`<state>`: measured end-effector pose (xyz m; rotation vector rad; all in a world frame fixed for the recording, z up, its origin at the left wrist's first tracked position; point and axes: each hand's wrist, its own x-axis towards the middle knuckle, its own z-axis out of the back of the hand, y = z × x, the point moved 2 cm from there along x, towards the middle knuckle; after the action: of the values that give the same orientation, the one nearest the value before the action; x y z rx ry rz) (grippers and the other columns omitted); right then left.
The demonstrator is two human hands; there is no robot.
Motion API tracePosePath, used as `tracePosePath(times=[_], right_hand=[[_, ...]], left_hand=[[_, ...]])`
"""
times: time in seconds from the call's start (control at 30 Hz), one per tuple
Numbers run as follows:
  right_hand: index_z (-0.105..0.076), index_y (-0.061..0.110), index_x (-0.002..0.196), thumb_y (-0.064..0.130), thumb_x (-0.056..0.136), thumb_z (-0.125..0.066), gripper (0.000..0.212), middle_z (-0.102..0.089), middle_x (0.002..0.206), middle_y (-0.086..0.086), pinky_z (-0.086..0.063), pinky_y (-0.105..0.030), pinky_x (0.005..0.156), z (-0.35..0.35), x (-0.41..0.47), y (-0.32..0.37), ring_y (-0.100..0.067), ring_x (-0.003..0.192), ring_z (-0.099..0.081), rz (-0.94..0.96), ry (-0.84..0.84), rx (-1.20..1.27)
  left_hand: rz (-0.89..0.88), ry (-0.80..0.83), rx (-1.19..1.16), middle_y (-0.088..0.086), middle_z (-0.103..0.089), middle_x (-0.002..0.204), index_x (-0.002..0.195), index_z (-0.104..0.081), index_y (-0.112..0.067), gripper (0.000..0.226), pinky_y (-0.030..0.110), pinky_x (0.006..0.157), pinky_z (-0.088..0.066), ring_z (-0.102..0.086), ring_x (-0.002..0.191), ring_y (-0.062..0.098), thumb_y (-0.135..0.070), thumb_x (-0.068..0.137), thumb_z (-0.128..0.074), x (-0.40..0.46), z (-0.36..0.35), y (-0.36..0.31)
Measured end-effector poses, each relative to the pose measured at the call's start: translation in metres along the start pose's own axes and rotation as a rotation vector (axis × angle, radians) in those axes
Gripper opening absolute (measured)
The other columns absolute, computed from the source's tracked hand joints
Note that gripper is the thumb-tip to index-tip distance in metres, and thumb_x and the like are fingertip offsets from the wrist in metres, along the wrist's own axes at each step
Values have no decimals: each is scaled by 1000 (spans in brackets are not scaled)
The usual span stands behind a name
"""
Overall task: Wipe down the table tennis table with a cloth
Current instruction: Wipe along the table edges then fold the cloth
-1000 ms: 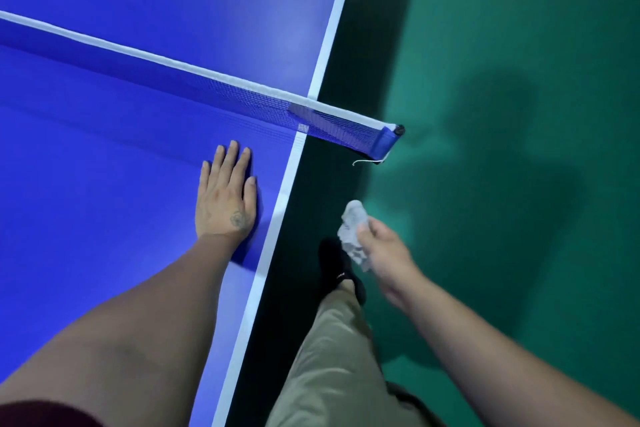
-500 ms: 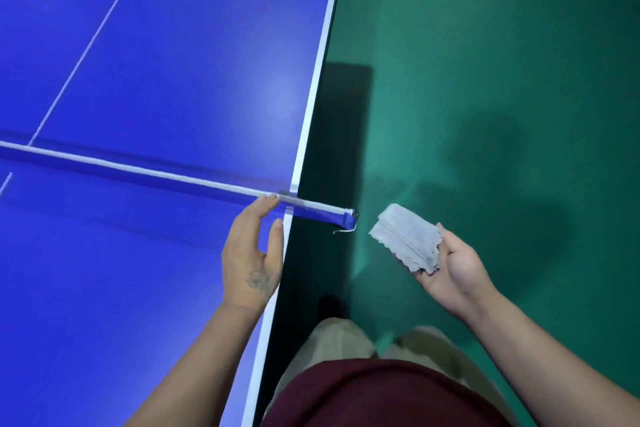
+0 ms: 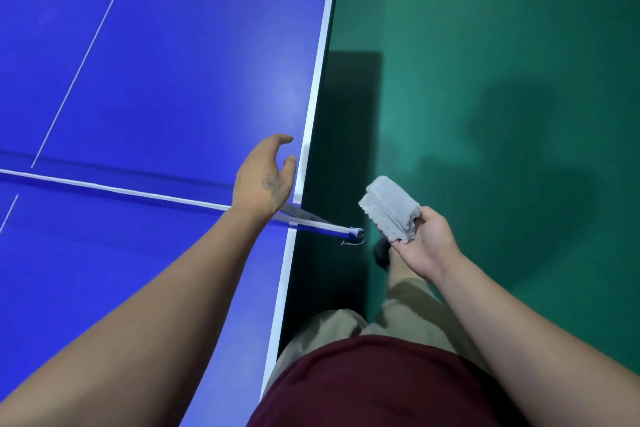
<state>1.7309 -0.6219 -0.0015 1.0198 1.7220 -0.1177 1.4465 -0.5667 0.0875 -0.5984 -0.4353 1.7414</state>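
The right hand (image 3: pixel 420 243) grips a folded grey cloth (image 3: pixel 391 211) over the green floor (image 3: pixel 502 45), just right of the net post (image 3: pixel 355 234). The left hand (image 3: pixel 265 177), fingers loosely curled and holding nothing, reaches past the net (image 3: pixel 114 189) by the right edge of the blue table tennis table (image 3: pixel 194 45).

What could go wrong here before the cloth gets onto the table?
1. The left hand hangs above the net near its post; reaching further across could snag or tilt the net.
2. The cloth is held loosely by the right hand out over the floor, clear of the table; it might drop.
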Motion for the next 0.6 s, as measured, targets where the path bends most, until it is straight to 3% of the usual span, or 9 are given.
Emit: tracePosePath(times=[0.1,0.17,0.23,0.27,0.4,0.47,0.6], right_hand=[[-63,-2,134,16,106,-33,44,-68,137,-24,-52,-52,109,-13,28,-8,-38,118,-69,-45,3,16],[-65,-2,133,18,108,-32,45,-70,134,-23,-47,-52,115,-24,48,-15,-38,122,-67,-74,-8,27],[-65,-1,134,18,109,-35,45,-70,135,-22,-47,-49,116,-36,71,-25,-36,123,-67,-118,2,-13],[-65,0,136,18,109,-37,44,-71,135,-21,-47,-48,117,-43,83,-32,-35,123,-68,-135,15,-31],[-61,4,145,11,108,-49,40,-71,137,-14,-46,-43,119,-75,127,-56,-28,129,-67,-162,118,-84],[-53,10,152,9,110,-49,43,-70,137,-6,-51,-31,108,-96,144,-70,-14,117,-69,-152,214,-208],[-41,24,156,34,111,-48,47,-58,146,5,-39,-33,120,-135,161,-94,-11,131,-55,-45,304,-594]], left_hand=[[50,118,43,-6,-63,145,149,-55,-29,42,44,106,-51,-62,102,24,-31,107,-53,25,-20,6],[70,174,89,-1,-60,149,152,-53,-27,44,44,110,-49,-62,120,27,-29,108,-51,44,-32,11],[70,192,167,1,-49,163,155,-50,-26,46,44,118,-42,-39,155,18,-26,110,-47,64,-43,19],[63,209,211,-1,-41,169,156,-48,-27,47,44,120,-38,-23,162,12,-24,110,-46,73,-48,23],[101,237,310,-8,-23,177,163,-38,-27,52,43,123,-34,-6,165,8,-21,111,-42,109,-68,36],[129,236,322,-8,-18,179,166,-33,-26,55,41,128,-29,-5,165,9,-21,112,-40,123,-76,40],[199,279,348,-9,-10,180,171,-22,-25,59,41,130,-27,-2,166,9,-21,114,-37,148,-95,47]])
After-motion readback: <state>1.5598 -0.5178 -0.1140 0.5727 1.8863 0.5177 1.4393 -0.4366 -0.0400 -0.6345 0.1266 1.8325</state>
